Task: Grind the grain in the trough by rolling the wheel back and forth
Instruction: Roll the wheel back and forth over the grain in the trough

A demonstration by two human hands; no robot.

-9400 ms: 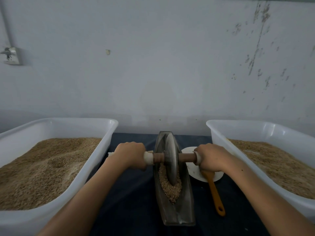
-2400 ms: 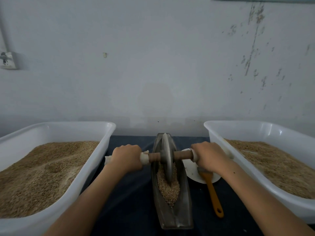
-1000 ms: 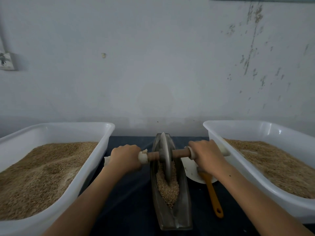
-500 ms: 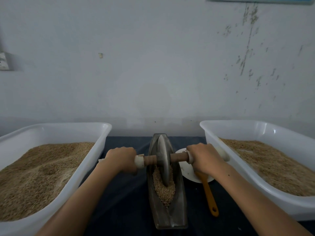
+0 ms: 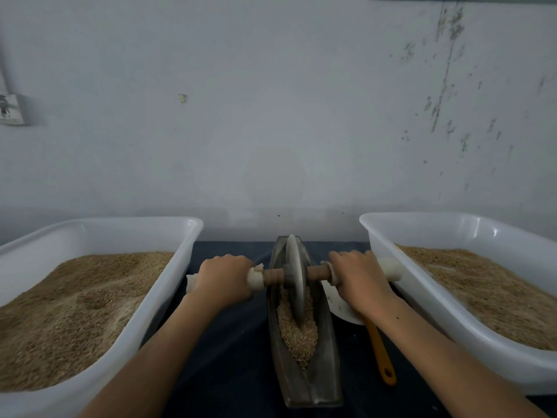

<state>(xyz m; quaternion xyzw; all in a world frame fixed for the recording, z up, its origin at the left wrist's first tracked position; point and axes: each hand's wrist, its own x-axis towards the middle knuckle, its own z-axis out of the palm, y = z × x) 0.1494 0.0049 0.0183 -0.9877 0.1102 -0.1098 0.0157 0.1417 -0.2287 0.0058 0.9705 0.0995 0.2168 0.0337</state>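
A narrow boat-shaped metal trough (image 5: 310, 390) lies lengthwise on the dark cloth, with a heap of tan grain (image 5: 298, 330) in its middle. A grey metal wheel (image 5: 294, 276) stands upright in the trough, toward its far half, its lower edge sunk in the grain. A wooden axle with pale wrapped ends runs through the wheel. My left hand (image 5: 223, 280) grips the left end of the axle. My right hand (image 5: 357, 277) grips the right end, whose white tip sticks out toward the right tub.
Two large white plastic tubs of grain flank the trough, the left tub (image 5: 168, 285) and the right tub (image 5: 422, 300). A white dish (image 5: 339, 309) and an orange-handled tool (image 5: 381, 354) lie right of the trough. A pale wall stands close behind.
Over the last second the wheel and both hands shifted only slightly along the trough, staying near its far half; the view swayed a little sideways. Both grips are unchanged.
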